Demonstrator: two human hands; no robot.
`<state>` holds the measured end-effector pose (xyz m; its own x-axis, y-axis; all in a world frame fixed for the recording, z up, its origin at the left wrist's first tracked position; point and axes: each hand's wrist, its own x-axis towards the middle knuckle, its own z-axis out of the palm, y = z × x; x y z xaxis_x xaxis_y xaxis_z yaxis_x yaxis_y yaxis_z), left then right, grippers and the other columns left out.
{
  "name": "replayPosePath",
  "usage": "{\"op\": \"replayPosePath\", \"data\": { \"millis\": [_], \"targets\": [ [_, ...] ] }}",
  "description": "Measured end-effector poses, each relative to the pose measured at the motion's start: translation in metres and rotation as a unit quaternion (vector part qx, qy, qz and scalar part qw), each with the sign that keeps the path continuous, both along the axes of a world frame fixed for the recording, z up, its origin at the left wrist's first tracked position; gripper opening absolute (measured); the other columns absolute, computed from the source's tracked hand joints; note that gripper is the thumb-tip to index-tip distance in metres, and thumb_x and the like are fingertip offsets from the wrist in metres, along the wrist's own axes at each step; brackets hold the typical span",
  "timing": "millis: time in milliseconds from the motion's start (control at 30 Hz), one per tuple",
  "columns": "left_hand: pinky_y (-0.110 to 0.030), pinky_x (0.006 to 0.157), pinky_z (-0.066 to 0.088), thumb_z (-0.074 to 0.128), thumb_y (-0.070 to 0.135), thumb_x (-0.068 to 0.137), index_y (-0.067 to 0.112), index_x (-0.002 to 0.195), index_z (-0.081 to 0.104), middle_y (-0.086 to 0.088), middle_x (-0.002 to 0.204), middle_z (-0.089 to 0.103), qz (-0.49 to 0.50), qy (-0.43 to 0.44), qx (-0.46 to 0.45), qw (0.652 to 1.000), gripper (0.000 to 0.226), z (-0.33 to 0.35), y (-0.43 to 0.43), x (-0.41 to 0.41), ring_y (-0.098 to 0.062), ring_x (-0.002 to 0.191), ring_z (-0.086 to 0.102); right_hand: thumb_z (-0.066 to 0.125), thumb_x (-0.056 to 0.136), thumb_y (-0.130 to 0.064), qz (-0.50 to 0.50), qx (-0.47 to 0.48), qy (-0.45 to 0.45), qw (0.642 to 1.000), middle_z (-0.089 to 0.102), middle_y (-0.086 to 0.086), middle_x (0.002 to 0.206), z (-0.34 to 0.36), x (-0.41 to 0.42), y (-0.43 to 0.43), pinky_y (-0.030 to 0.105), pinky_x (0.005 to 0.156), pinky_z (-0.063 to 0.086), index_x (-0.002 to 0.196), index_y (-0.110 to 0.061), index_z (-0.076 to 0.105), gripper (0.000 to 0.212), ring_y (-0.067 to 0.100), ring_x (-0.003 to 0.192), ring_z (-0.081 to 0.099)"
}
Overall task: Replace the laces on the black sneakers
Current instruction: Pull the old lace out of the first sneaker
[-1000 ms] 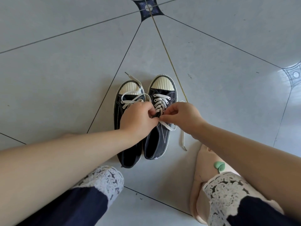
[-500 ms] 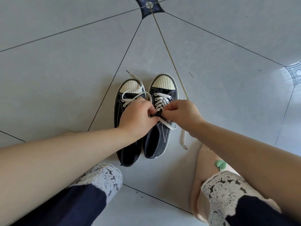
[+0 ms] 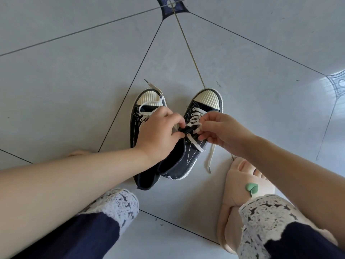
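So: two black sneakers [image 3: 135,126]; left hand [image 3: 158,133] pinches right sneaker [image 3: 186,159], right hand [image 3: 222,131] pinches white lace [image 3: 195,143].

The sneakers [image 3: 186,157] are black canvas with white stitching, ribbed off-white toe caps [image 3: 207,99] and off-white sole edges. Their flat laces [image 3: 195,114] are cream-white. The floor [image 3: 74,81] is pale grey tile with thin dark seams, one of them yellowish, and a dark navy star-shaped motif [image 3: 172,4] with a white ring where the tile corners meet. The trousers [image 3: 89,238] are navy, and their cuffs [image 3: 119,204] are white openwork lace. The slipper [image 3: 235,186] is pale peach, with a small green leaf [image 3: 252,188] on it.
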<state>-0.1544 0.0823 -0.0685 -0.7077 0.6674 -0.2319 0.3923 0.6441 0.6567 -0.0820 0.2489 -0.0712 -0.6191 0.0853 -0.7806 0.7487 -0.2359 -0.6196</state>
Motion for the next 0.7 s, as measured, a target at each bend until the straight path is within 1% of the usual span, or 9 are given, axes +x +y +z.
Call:
{"op": "replayPosePath", "data": {
  "millis": [167, 267, 300, 333, 433, 500, 567, 633, 700],
  "targets": [
    [-0.031, 0.067, 0.041, 0.078, 0.019, 0.068, 0.015, 0.083, 0.070, 0.004, 0.087, 0.047, -0.046, 0.058, 0.013, 0.997, 0.017, 0.003, 0.004, 0.003, -0.013, 0.076, 0.045, 0.044, 0.082, 0.004, -0.069, -0.070, -0.023, 0.995, 0.057, 0.001, 0.058, -0.002, 0.006, 0.003, 0.017, 0.045, 0.042, 0.069, -0.013, 0.053, 0.022, 0.011, 0.045, 0.053],
    [-0.022, 0.066, 0.028, 0.078, 0.025, 0.068, 0.018, 0.082, 0.071, 0.004, 0.087, 0.049, -0.025, 0.066, 0.001, 0.997, 0.018, 0.003, 0.006, 0.012, -0.012, 0.073, 0.044, 0.038, 0.080, 0.006, -0.115, -0.105, -0.034, 0.987, 0.054, 0.002, 0.058, -0.005, 0.011, 0.003, 0.016, 0.044, 0.041, 0.074, -0.013, 0.053, 0.025, 0.012, 0.045, 0.048],
    [-0.022, 0.066, 0.028, 0.079, 0.028, 0.067, 0.018, 0.083, 0.072, 0.004, 0.087, 0.050, -0.012, 0.066, 0.000, 0.998, 0.020, 0.003, 0.008, 0.014, -0.013, 0.072, 0.045, 0.038, 0.080, 0.008, -0.123, -0.107, -0.033, 0.986, 0.055, 0.003, 0.058, -0.006, 0.013, 0.004, 0.017, 0.045, 0.041, 0.076, -0.014, 0.053, 0.027, 0.012, 0.046, 0.047],
    [-0.024, 0.066, 0.033, 0.080, 0.028, 0.065, 0.017, 0.083, 0.072, 0.001, 0.086, 0.052, -0.006, 0.065, 0.004, 0.998, 0.022, 0.003, 0.010, 0.015, -0.015, 0.071, 0.047, 0.040, 0.080, 0.009, -0.122, -0.100, -0.026, 0.987, 0.055, 0.004, 0.060, -0.007, 0.015, 0.006, 0.017, 0.046, 0.040, 0.077, -0.015, 0.054, 0.028, 0.012, 0.047, 0.047],
    [-0.035, 0.063, 0.048, 0.082, 0.022, 0.061, 0.012, 0.080, 0.073, -0.007, 0.080, 0.056, -0.006, 0.082, 0.028, 0.996, 0.023, 0.002, 0.016, 0.026, -0.024, 0.070, 0.056, 0.046, 0.082, 0.008, -0.081, -0.038, 0.011, 0.996, 0.056, 0.002, 0.065, -0.005, 0.023, 0.010, 0.017, 0.051, 0.041, 0.070, -0.021, 0.061, 0.034, 0.009, 0.051, 0.048],
    [-0.036, 0.063, 0.050, 0.083, 0.022, 0.061, 0.012, 0.079, 0.073, -0.006, 0.078, 0.056, 0.044, 0.081, 0.041, 0.995, 0.023, 0.001, 0.017, 0.041, -0.025, 0.070, 0.057, 0.048, 0.083, 0.006, -0.060, 0.019, 0.031, 0.998, 0.056, -0.004, 0.064, -0.004, 0.026, 0.010, 0.016, 0.055, 0.043, 0.065, -0.024, 0.065, 0.039, 0.007, 0.055, 0.048],
    [-0.035, 0.064, 0.050, 0.083, 0.020, 0.061, 0.013, 0.081, 0.073, -0.006, 0.076, 0.056, 0.093, 0.078, 0.048, 0.991, 0.024, -0.001, 0.017, 0.055, -0.024, 0.070, 0.058, 0.047, 0.083, 0.006, -0.036, 0.085, 0.040, 0.995, 0.058, -0.004, 0.068, -0.004, 0.028, 0.010, 0.018, 0.059, 0.044, 0.068, -0.024, 0.066, 0.039, 0.008, 0.059, 0.048],
    [-0.034, 0.062, 0.049, 0.084, 0.017, 0.060, 0.012, 0.079, 0.073, -0.006, 0.074, 0.059, 0.099, 0.106, 0.035, 0.989, 0.022, -0.003, 0.020, 0.064, -0.027, 0.067, 0.058, 0.047, 0.084, 0.002, 0.028, 0.198, 0.048, 0.979, 0.059, -0.003, 0.070, -0.006, 0.028, 0.008, 0.022, 0.064, 0.043, 0.072, -0.030, 0.066, 0.040, 0.011, 0.062, 0.048],
    [-0.034, 0.060, 0.047, 0.083, 0.016, 0.061, 0.012, 0.076, 0.071, -0.005, 0.073, 0.062, 0.126, 0.118, 0.011, 0.985, 0.019, -0.004, 0.023, 0.065, -0.030, 0.066, 0.058, 0.050, 0.086, -0.003, 0.113, 0.307, 0.078, 0.942, 0.058, -0.010, 0.071, -0.003, 0.028, 0.006, 0.012, 0.061, 0.038, 0.081, -0.031, 0.068, 0.033, 0.008, 0.062, 0.048]
  ]
}}
